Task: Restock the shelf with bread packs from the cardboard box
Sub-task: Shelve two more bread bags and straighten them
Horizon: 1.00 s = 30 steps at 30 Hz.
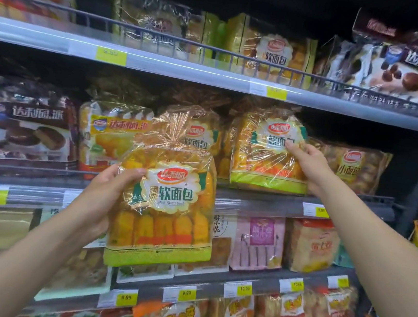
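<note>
My left hand (110,192) grips the left edge of a yellow-green soft bread pack (168,205), held upright in front of the shelves, below the middle shelf's rail (262,201). My right hand (308,164) holds the right side of a second pack of the same bread (264,153), which stands on the middle shelf with its base at the rail. Another pack of the same kind (202,137) stands behind the one in my left hand. The cardboard box is out of view.
The middle shelf also holds dark pie packs (26,122) at the left, a yellow pie pack (109,134) and small-bread bags (351,165) at the right. The upper shelf (185,65) carries more bread packs. Lower shelves hold pink and orange packs with yellow price tags.
</note>
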### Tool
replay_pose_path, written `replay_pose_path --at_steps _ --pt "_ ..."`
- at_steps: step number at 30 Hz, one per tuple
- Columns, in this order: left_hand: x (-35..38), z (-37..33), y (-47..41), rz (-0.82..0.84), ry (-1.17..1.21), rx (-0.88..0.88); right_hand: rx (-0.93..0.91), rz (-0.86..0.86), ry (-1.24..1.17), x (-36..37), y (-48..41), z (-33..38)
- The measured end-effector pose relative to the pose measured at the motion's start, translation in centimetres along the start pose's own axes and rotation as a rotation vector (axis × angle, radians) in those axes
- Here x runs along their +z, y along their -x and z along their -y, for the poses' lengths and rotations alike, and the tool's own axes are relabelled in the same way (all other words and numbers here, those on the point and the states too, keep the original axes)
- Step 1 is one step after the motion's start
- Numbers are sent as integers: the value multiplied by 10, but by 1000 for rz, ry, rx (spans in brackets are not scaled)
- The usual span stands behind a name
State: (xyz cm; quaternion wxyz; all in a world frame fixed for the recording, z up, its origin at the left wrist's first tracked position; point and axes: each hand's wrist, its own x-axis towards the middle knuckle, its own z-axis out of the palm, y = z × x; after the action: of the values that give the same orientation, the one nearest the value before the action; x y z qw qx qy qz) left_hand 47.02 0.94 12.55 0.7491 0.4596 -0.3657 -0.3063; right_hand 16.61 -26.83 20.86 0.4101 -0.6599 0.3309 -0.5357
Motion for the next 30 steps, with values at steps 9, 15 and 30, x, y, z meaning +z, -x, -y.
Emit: replay_pose_path --at_steps 9,15,30 --pt "-16 -4 -5 -45 22 3 25 -96 -92 26 -33 -8" --pt "-20 0 -8 -34 9 7 7 -137 -136 36 -47 -23" --pt "-5 9 -14 -55 19 -34 37 42 295 16 -33 -34"
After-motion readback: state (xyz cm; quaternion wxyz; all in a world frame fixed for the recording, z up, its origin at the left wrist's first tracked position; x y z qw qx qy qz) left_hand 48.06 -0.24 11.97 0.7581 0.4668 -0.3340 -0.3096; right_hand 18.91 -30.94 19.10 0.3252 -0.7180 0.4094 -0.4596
